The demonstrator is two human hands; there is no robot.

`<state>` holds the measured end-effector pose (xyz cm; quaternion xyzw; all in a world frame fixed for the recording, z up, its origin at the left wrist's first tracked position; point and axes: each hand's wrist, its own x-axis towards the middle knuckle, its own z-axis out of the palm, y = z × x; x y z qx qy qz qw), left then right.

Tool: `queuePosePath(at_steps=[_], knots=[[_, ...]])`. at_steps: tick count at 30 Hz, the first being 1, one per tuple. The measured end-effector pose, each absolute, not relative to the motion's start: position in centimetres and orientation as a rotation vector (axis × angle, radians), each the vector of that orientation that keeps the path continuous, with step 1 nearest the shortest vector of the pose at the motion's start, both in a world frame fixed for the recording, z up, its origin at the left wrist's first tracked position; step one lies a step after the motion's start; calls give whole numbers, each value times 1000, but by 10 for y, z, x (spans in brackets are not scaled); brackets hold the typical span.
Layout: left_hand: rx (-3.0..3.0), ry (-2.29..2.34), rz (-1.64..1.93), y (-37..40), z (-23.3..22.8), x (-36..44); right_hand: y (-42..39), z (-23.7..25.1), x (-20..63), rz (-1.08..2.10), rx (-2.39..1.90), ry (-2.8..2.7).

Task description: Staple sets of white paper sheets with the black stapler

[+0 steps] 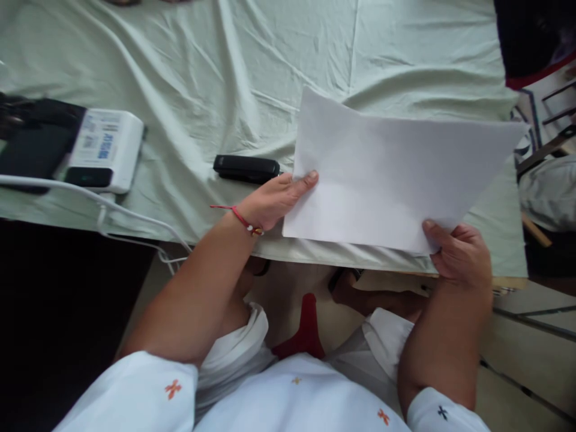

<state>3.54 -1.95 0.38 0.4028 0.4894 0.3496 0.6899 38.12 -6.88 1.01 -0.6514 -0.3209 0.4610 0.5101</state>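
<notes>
Both of my hands hold a stack of white paper sheets (387, 174) just above the near edge of a table covered with a pale green cloth (216, 72). My left hand (276, 201), with a red thread bracelet on the wrist, grips the sheets' left edge with the thumb on top. At the lower right corner of the sheets, my right hand (459, 255) pinches them. A black stapler (246, 168) lies on the cloth just left of my left hand.
A white device with a blue label (105, 151) and a dark case (33, 147) sit at the table's left end. A white cable (103, 207) runs along the near edge there. Furniture and cloth crowd the right side (546, 180).
</notes>
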Motion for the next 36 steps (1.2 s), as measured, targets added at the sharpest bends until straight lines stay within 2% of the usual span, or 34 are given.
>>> queuePosePath(at_steps=[10,23,26,32,36], knots=[[1127,1136,613,-20,19,28,-64,10,382,990,-1662,-751],[1221,1412,566,-22,17,30,-60,10,382,951,-1669,-681],[1362,1547,708,-26,17,32,-57,9,383,861,-1666,-610],[1475,1713,1249,-38,23,27,-56,22,367,884,-1712,-507],[1375,1964,1351,-33,23,8,-55,28,353,909,-1768,-489]])
